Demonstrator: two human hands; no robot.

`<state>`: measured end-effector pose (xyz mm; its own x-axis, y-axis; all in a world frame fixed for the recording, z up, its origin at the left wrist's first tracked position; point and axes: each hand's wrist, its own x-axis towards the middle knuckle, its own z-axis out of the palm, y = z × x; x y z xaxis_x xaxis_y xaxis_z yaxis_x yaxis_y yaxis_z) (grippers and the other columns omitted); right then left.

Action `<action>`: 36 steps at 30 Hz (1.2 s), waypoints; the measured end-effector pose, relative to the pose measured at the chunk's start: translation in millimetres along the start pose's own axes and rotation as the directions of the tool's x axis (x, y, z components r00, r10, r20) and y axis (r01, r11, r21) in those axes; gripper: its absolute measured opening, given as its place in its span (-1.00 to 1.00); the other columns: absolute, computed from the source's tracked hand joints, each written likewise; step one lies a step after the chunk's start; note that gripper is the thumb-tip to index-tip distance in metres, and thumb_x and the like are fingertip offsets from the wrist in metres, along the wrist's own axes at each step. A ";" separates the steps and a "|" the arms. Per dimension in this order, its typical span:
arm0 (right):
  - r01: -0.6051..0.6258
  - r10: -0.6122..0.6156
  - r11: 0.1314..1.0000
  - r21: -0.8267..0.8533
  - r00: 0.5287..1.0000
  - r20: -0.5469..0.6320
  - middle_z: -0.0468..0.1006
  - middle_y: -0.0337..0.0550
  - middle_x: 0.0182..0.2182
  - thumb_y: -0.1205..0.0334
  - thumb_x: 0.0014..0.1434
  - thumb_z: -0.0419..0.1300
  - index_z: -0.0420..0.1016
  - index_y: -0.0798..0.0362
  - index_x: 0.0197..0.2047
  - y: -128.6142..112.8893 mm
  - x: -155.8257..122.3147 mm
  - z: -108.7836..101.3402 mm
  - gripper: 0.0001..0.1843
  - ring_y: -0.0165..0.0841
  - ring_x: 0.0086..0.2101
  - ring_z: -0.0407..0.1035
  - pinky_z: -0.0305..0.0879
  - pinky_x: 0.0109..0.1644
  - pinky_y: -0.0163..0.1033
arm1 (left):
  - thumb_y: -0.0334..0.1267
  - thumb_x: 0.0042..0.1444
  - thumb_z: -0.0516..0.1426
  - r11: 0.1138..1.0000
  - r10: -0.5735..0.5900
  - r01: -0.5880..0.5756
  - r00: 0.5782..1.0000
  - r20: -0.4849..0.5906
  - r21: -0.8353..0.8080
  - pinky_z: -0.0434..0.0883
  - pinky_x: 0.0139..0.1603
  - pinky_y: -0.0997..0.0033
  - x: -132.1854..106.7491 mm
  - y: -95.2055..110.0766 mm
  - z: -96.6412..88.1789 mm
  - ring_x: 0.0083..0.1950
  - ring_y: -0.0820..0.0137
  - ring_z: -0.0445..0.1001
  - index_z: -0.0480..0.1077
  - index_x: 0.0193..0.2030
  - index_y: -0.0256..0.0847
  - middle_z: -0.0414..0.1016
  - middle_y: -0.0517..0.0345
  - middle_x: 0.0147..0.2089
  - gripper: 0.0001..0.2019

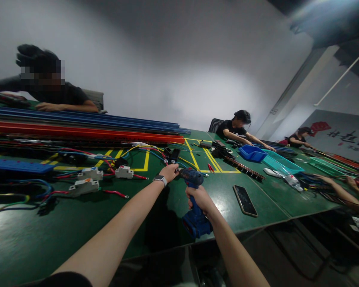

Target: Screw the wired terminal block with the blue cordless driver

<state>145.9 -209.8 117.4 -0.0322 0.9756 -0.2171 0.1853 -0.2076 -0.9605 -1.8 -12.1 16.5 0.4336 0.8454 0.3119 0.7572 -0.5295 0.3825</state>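
My right hand (199,198) is wrapped round the grip of a blue cordless drill (197,223). The drill's nose points left and away, close to the fingertips of my left hand (169,173). That hand is closed at a black block-shaped part (174,155) with red and blue wires beside it; its exact kind is too small to tell. A smartwatch (160,179) is on my left wrist. Left of this hand, white circuit breakers (85,186) with red leads lie on the green table (131,223).
Red rails (86,130) and blue rails (86,117) run along the back left. A phone (245,200), a blue bin (252,153), a teal tray (283,161) and a plastic bottle (292,181) lie to the right. Several other people work round the table.
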 end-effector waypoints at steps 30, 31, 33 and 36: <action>-0.010 0.010 0.999 0.033 1.000 0.002 0.26 -0.35 -0.70 0.21 -0.06 0.17 0.28 0.04 -0.56 0.4 -0.4 0.1 -0.85 -0.44 -0.71 0.24 0.25 -0.58 -0.31 | -0.16 0.26 0.13 1.000 0.000 0.000 1.000 -0.004 0.019 0.35 -0.11 0.41 -2.1 2.8 -3.2 -0.04 0.29 0.53 0.36 -0.12 -0.14 0.54 0.03 -0.08 -0.86; -0.014 0.014 0.999 0.029 1.000 0.004 0.26 -0.35 -0.70 0.20 -0.06 0.17 0.28 0.04 -0.56 0.8 0.0 -0.1 -0.84 -0.44 -0.71 0.24 0.26 -0.58 -0.30 | -0.16 0.26 0.12 1.000 0.001 -0.001 1.000 -0.002 0.020 0.34 -0.12 0.42 -2.3 3.2 -3.7 -0.04 0.30 0.53 0.37 -0.12 -0.14 0.53 0.03 -0.09 -0.86; -0.020 0.020 1.000 0.023 1.000 0.001 0.26 -0.35 -0.71 0.20 -0.06 0.17 0.28 0.04 -0.56 1.0 0.4 -0.5 -0.84 -0.44 -0.71 0.24 0.26 -0.58 -0.30 | -0.16 0.27 0.12 1.000 -0.002 0.002 1.000 0.006 0.022 0.34 -0.13 0.42 -2.8 4.2 -4.7 -0.05 0.30 0.53 0.37 -0.11 -0.15 0.53 0.03 -0.10 -0.85; -0.024 0.024 1.000 0.017 1.000 0.000 0.24 -0.35 -0.74 0.20 -0.06 0.16 0.28 0.04 -0.57 0.2 -0.3 -0.8 -0.84 -0.43 -0.72 0.23 0.24 -0.59 -0.31 | -0.14 0.27 0.12 1.000 -0.007 0.007 1.000 0.017 0.021 0.35 -0.13 0.41 -3.1 5.6 -6.3 -0.05 0.29 0.52 0.37 -0.10 -0.16 0.53 0.03 -0.10 -0.84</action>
<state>146.7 -210.1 117.4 -0.0277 0.9703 -0.2405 0.1696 -0.2325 -0.9577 -2.0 -18.1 23.2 0.4367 0.8501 0.2943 0.7699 -0.5224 0.3664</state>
